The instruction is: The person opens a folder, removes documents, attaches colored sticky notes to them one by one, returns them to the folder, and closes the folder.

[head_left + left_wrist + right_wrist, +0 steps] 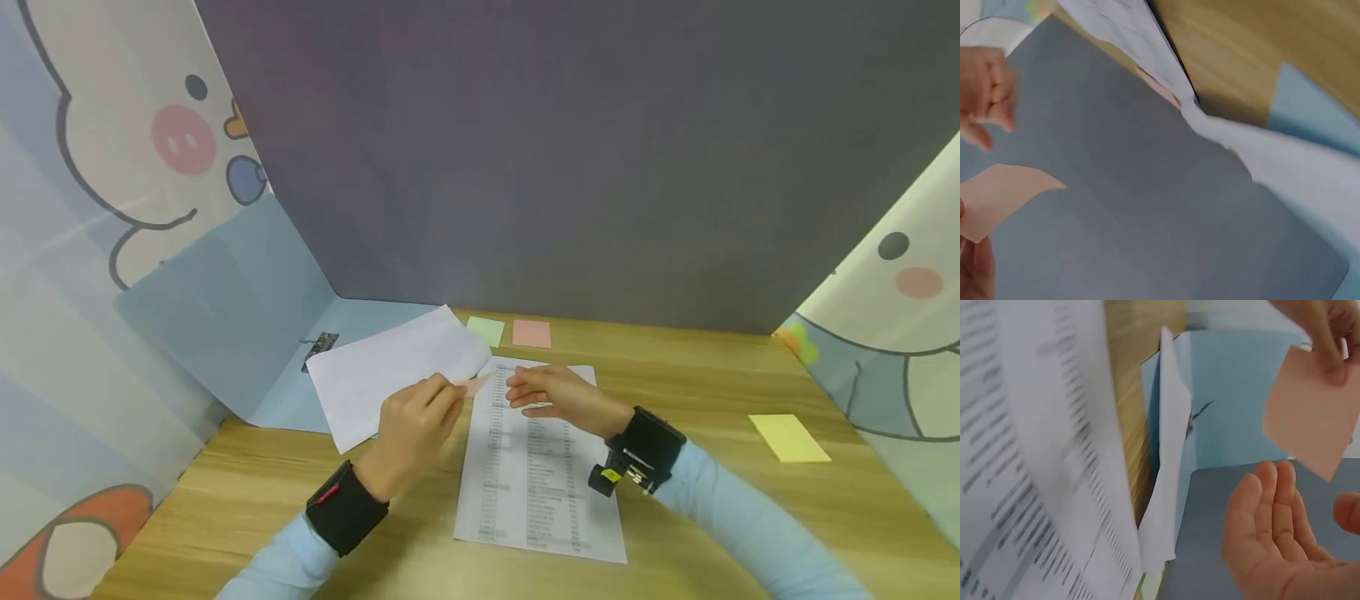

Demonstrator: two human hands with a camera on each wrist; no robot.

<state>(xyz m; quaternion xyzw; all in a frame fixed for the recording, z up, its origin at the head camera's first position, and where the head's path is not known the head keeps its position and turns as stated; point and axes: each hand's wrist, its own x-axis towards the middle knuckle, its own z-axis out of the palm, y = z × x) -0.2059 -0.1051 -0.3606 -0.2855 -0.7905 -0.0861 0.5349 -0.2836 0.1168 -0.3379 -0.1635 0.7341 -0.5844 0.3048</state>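
Holding left hand (415, 429) raised over the table (697, 367), back toward the head camera, coming in from lower left. Pinching a pink note (1313, 412) between thumb and fingers: narrow grip, by one end only. Find the note in mid-air between both hands, above the upper left part of a printed sheet (517, 508). Reaching in from lower right with right hand (558, 393): palm toward the left hand, fingers extended with slight bend, thumb apart. Wide there, near the note but not touching.

At left, a blue folder (225, 317), spread out: leaning on the patterned wall with one cover, flat on the table with the other. At its fold, a metal clip (322, 348). Over the flat cover, a white sheet (390, 375), aslant, reaching past the folder toward the printed sheet. Beyond the printed sheet, a green note (486, 331) beside a second pink note (532, 333). Off to the right, a yellow note (790, 438).

Can't tell if gripping the white sheet with the clip. Columns of text: too small or blurred to read. In left wrist view, cut off at left edge: both hands and held note. In head view, hidden under right hand: part of the printed sheet.
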